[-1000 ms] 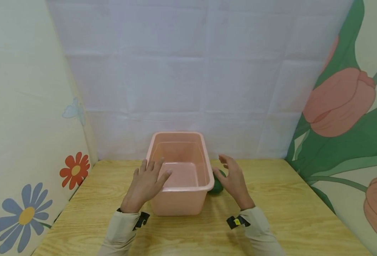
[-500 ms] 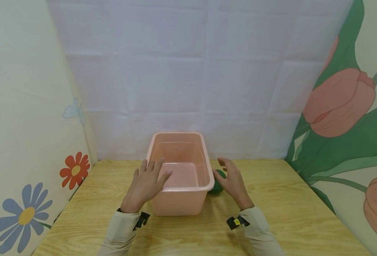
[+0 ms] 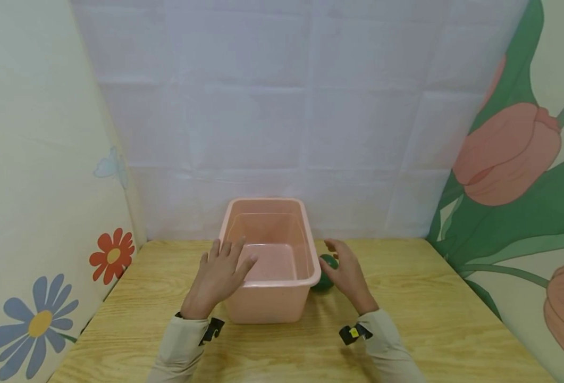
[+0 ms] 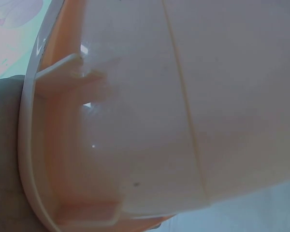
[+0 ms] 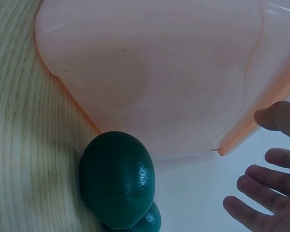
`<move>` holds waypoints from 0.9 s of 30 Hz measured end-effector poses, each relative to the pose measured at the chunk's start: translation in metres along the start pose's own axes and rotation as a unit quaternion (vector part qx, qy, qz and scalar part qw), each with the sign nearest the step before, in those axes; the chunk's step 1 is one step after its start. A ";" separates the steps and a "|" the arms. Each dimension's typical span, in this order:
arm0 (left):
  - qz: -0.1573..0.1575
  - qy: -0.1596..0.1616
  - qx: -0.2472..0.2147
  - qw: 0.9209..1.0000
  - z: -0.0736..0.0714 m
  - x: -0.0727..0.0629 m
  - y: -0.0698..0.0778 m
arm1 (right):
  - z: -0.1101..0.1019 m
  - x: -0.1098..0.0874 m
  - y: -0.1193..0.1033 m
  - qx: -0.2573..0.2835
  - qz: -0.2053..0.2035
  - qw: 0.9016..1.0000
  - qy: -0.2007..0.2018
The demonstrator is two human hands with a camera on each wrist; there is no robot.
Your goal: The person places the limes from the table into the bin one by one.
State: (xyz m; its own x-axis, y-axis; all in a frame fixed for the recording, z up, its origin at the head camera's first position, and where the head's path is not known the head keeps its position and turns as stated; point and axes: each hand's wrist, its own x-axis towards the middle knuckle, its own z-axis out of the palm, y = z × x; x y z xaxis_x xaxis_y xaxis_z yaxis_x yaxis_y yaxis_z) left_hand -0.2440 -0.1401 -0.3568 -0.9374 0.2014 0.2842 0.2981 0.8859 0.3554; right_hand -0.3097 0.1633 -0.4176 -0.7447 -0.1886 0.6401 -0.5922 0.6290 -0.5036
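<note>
A pink plastic basin stands on the table. My left hand lies over its near left rim with the fingers spread; the left wrist view shows part of that hand right against the rim. My right hand hovers by the basin's right side, its fingers loosely bent and holding nothing. Below it, a glossy dark green egg-shaped thing sits close to the basin wall, and a second green rounded thing shows partly behind it. In the right wrist view the fingers are apart from both.
The wood-grain table reaches back to a white creased cloth. A flower-printed wall covering flanks the left side, and a tulip-printed one the right.
My right hand's fingers have dipped slightly toward the green things, and a little more green shows beside the thumb. My left hand and the basin stay put.
</note>
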 end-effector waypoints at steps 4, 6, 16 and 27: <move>0.000 0.000 -0.002 1.000 0.001 0.000 -0.001 | 0.002 -0.001 0.002 -0.001 0.004 1.000 -0.003; 0.000 -0.001 -0.005 1.000 0.001 0.000 -0.001 | 0.003 -0.001 0.002 -0.004 0.006 1.000 -0.004; -0.006 -0.006 -0.015 1.000 0.001 -0.001 0.000 | 0.004 -0.003 0.004 -0.015 0.023 0.999 -0.023; -0.004 -0.008 -0.011 1.000 0.000 0.001 0.001 | 0.005 -0.003 0.006 -0.032 0.030 0.998 -0.050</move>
State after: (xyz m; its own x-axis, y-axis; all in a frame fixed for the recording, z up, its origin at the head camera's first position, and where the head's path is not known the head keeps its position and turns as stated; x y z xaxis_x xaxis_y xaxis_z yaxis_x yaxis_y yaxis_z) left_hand -0.2445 -0.1389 -0.3562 -0.9427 0.2002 0.2668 0.2934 0.8784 0.3772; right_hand -0.3131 0.1637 -0.4258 -0.8070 -0.2225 0.5471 -0.5278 0.6875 -0.4988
